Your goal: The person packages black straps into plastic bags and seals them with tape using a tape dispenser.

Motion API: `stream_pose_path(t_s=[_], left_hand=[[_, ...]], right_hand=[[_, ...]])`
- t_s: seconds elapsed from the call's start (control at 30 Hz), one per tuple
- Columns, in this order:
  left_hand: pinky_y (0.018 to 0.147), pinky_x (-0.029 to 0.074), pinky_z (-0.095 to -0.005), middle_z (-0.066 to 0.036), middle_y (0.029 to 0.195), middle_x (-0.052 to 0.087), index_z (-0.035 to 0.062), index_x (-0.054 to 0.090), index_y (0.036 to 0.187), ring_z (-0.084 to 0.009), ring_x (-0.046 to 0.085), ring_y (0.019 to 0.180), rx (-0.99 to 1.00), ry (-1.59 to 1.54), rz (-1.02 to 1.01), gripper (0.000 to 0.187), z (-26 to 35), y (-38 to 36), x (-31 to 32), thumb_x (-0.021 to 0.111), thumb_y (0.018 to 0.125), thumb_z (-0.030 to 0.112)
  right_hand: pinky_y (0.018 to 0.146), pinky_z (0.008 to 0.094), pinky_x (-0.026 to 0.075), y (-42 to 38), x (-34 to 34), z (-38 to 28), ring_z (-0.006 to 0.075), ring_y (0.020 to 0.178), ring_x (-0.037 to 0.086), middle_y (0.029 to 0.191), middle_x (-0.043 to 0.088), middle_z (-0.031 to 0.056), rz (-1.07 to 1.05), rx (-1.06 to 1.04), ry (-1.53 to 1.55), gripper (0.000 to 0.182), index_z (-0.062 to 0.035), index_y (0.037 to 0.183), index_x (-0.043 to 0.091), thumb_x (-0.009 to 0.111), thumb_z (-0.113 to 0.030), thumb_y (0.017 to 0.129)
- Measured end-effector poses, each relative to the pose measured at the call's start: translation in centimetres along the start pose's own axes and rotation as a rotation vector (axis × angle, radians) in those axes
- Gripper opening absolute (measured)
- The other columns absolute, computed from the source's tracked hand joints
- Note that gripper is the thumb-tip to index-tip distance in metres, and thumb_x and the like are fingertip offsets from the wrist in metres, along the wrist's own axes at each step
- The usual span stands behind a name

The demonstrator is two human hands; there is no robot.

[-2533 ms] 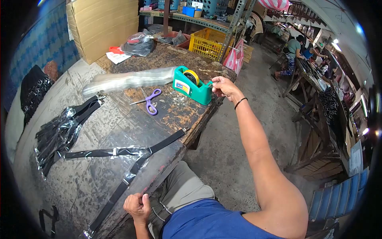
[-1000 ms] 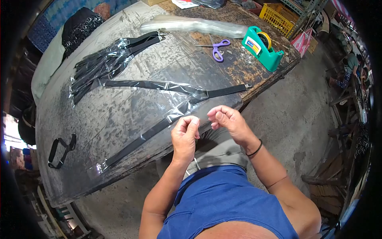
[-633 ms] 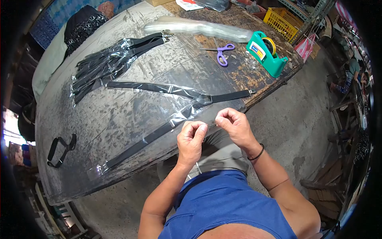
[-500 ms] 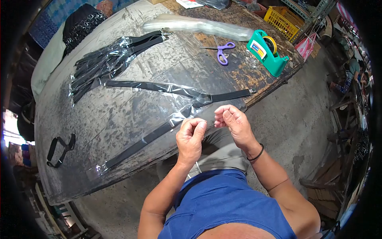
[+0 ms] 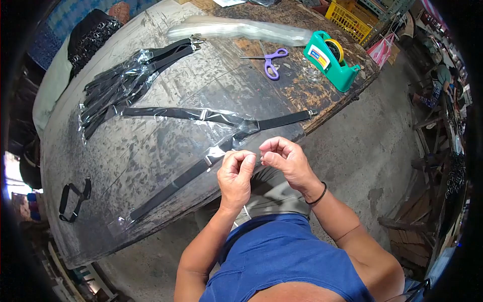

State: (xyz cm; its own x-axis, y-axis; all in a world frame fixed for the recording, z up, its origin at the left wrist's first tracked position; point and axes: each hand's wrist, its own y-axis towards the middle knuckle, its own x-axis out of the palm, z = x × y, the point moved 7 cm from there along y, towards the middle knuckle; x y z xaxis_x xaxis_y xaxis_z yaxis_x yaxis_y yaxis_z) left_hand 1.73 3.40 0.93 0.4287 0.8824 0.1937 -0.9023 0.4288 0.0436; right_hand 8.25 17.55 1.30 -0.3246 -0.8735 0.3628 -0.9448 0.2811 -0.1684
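Note:
My left hand is closed, thumb pressed to the curled forefinger; anything in that pinch is too small to make out. Close beside it, my right hand has its fingers curled and the thumb against the fingertips, and what it pinches, if anything, is not visible. Both hands are above the table's near edge. Just beyond them lies a pair of black suspenders in clear plastic, spread in a Y with metal clips. A heap of more plastic-wrapped black suspenders is farther left.
Purple-handled scissors and a green tape dispenser lie toward the back right of the worn table. Clear plastic sleeves stretch along the back. A small black strap sits at left. Another person is at far right.
My right hand has moved left and slightly down, its fingers closing in toward my left hand. The whole view has shifted a little, so the table items appear farther left.

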Motion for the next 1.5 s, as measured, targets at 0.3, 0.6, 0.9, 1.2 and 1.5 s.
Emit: stream_pose_path(t_s=[0.3, 0.6, 0.9, 1.2, 1.5], left_hand=[[0.082, 0.052, -0.0318, -0.012, 0.107, 0.065, 0.0020, 0.071, 0.118, -0.0219, 0.063, 0.093, 0.368, 0.696, -0.015, 0.028, 4.4, 3.0, -1.7, 0.072, 0.092, 0.010], [0.104, 0.043, -0.0495, -0.012, 0.126, 0.064, 0.0067, 0.068, 0.124, -0.0352, 0.056, 0.124, 0.584, 1.194, -0.180, 0.048, 2.0, 7.6, -1.8, 0.080, 0.083, 0.027], [0.104, 0.040, -0.0512, -0.012, 0.128, 0.063, 0.0185, 0.074, 0.119, -0.0352, 0.053, 0.125, 0.578, 1.233, -0.224, 0.037, 1.0, 7.3, -1.2, 0.079, 0.084, 0.029], [0.104, 0.041, -0.0499, -0.014, 0.130, 0.063, 0.0176, 0.074, 0.120, -0.0351, 0.054, 0.125, 0.571, 1.212, -0.207, 0.037, 1.0, 7.0, -1.4, 0.079, 0.085, 0.028], [0.103, 0.042, -0.0499, -0.014, 0.130, 0.063, 0.0175, 0.073, 0.122, -0.0346, 0.055, 0.124, 0.571, 1.198, -0.200, 0.039, 0.7, 7.0, -1.6, 0.080, 0.084, 0.028]], right_hand=[[0.073, 0.0232, 0.047, 2.8, -1.8, -4.0, 0.0057, 0.082, 0.056, 0.090, 0.061, -0.0034, 0.102, -0.228, -0.376, 0.010, -0.0024, 0.097, 0.067, 0.072, -0.011, 0.096], [0.069, 0.0238, 0.046, 9.3, -3.0, -3.5, 0.0063, 0.077, 0.054, 0.089, 0.061, -0.0013, 0.072, -0.342, -0.608, 0.011, -0.0010, 0.092, 0.068, 0.072, -0.011, 0.094], [0.068, 0.0242, 0.046, 9.7, -4.1, -1.5, 0.0055, 0.078, 0.055, 0.089, 0.060, -0.0013, 0.087, -0.337, -0.556, 0.013, -0.0008, 0.093, 0.068, 0.072, -0.013, 0.094], [0.070, 0.0308, 0.046, 11.9, 0.9, -5.2, 0.0137, 0.079, 0.056, 0.087, 0.059, 0.0049, -0.409, -0.266, -1.019, 0.019, -0.0004, 0.092, 0.065, 0.070, -0.019, 0.092], [0.065, 0.0331, 0.043, 15.1, 2.9, -3.1, 0.0115, 0.071, 0.050, 0.073, 0.058, 0.0020, -0.771, 0.130, -1.161, 0.025, -0.0018, 0.089, 0.062, 0.069, -0.026, 0.094]])
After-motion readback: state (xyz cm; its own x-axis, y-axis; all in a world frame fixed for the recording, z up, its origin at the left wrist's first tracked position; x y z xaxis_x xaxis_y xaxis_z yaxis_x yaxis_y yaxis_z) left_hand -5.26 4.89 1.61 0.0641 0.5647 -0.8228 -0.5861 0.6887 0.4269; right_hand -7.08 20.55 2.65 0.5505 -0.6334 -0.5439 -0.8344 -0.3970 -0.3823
